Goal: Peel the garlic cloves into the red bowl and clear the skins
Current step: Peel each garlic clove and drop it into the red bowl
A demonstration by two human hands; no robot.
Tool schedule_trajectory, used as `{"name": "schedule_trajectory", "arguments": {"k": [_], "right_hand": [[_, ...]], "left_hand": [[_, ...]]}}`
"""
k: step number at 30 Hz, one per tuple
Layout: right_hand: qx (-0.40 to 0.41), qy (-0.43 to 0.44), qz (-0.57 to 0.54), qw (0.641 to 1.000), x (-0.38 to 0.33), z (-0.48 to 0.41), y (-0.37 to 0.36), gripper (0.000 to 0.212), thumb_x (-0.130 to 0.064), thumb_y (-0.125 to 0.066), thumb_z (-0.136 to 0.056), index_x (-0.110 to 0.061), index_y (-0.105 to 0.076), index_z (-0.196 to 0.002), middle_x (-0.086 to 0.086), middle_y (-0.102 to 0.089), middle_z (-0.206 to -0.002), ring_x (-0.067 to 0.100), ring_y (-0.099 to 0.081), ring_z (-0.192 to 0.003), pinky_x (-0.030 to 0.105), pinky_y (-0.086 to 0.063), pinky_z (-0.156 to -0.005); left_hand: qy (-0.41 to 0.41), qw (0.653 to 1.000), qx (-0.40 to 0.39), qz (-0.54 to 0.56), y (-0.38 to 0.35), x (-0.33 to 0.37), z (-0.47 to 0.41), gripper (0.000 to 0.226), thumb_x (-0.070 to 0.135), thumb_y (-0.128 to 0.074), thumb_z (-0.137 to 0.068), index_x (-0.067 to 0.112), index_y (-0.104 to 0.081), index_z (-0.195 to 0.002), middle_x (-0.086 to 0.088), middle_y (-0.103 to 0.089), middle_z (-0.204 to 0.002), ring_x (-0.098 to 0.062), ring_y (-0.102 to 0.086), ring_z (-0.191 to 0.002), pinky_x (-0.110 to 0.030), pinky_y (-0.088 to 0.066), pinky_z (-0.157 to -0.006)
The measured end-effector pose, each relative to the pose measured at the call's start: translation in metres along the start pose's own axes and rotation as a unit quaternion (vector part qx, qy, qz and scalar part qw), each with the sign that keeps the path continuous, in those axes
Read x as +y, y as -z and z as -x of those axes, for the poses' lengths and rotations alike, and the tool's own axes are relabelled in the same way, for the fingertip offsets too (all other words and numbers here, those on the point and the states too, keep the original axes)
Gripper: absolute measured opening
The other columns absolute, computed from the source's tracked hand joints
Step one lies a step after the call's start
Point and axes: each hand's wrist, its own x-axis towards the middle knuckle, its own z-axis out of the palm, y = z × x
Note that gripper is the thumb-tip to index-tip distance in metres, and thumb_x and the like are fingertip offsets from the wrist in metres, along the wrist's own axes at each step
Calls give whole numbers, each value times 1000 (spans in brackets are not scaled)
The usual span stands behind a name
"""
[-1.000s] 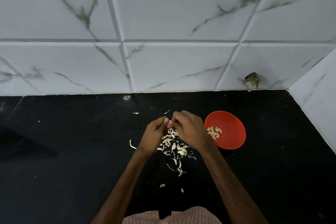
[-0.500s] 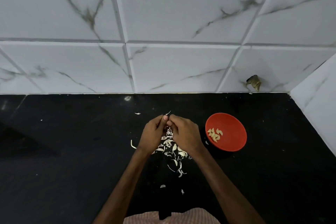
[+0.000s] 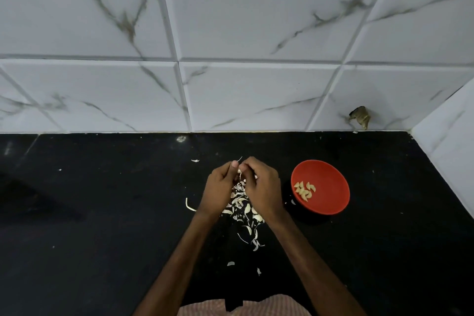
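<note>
My left hand point(image 3: 221, 186) and my right hand point(image 3: 261, 186) meet above the black counter, and both pinch one small garlic clove point(image 3: 239, 170) between their fingertips. Most of the clove is hidden by the fingers; a strip of skin hangs down from it. A pile of white garlic skins point(image 3: 243, 209) lies on the counter right under the hands. The red bowl point(image 3: 329, 188) stands just right of my right hand and holds several peeled cloves point(image 3: 304, 190).
Stray skin bits lie apart from the pile: a curved strip point(image 3: 189, 206) to the left, flakes point(image 3: 230, 263) nearer me, one point(image 3: 195, 160) toward the wall. Marble-tiled walls close off the back and right of the counter point(image 3: 89, 213).
The two hands have stayed together on the clove, their fingertips shifting slightly as they work at its skin. The bowl and the pile have not moved.
</note>
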Motion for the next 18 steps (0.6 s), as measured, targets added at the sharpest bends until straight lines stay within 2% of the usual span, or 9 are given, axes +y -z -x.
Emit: {"name": "schedule_trajectory", "arguments": {"k": [2, 3, 6, 8, 11, 14, 18], "right_hand": [[28, 57, 46, 997, 1, 1, 3, 23, -22, -55, -101, -9, -69, -88, -3, -68, -81, 11, -63, -73, 31, -53, -59], [37, 81, 69, 994, 2, 1, 4, 25, -24, -55, -100, -9, -71, -89, -3, -70, -83, 12, -64, -75, 32, -55, -58], [31, 115, 85, 989, 3, 2, 5, 14, -18, -65, -96, -9, -73, -90, -2, -71, -83, 12, -67, -74, 32, -56, -55], [15, 83, 62, 994, 4, 4, 5, 9, -16, -68, -95, -8, -73, -92, -1, -72, -86, 11, -67, -76, 34, -57, -61], [14, 38, 26, 999, 7, 5, 3, 11, -19, -69, -95, -10, -74, -97, -4, -73, -91, 8, -68, -83, 36, -57, -69], [21, 31, -22, 999, 4, 4, 3, 9, -16, -68, -95, -11, -73, -101, -6, -72, -97, 7, -67, -92, 36, -58, -76], [-13, 21, -45, 999, 5, 2, 7, 9, -20, -70, -92, -16, -74, -100, -11, -69, -99, 7, -67, -96, 35, -58, -79]], "left_hand": [[88, 982, -45, 159, 2, 6, 1, 47, 36, -45, -106, 24, -51, -61, 10, -36, -56, -3, -32, -48, -19, -31, -47], [137, 967, -62, 204, 3, 8, 1, 50, 39, -47, -105, 26, -48, -57, 10, -33, -54, -3, -28, -44, -17, -27, -41], [232, 939, -63, 245, 7, 11, 0, 51, 42, -52, -101, 27, -40, -54, 8, -27, -52, -6, -19, -44, -18, -17, -37], [228, 945, -56, 228, 8, 13, 0, 51, 45, -52, -101, 25, -38, -56, 7, -26, -52, -7, -19, -45, -19, -17, -38], [168, 965, -51, 196, 9, 16, 3, 54, 47, -51, -102, 23, -38, -56, 6, -27, -52, -6, -20, -43, -17, -20, -38], [106, 977, -40, 180, 5, 16, 6, 53, 39, -45, -106, 23, -49, -55, 6, -38, -53, -2, -32, -43, -13, -28, -41], [98, 978, -29, 182, 4, 13, 7, 50, 31, -41, -109, 21, -61, -64, 6, -50, -57, 1, -43, -44, -9, -33, -44]]}}
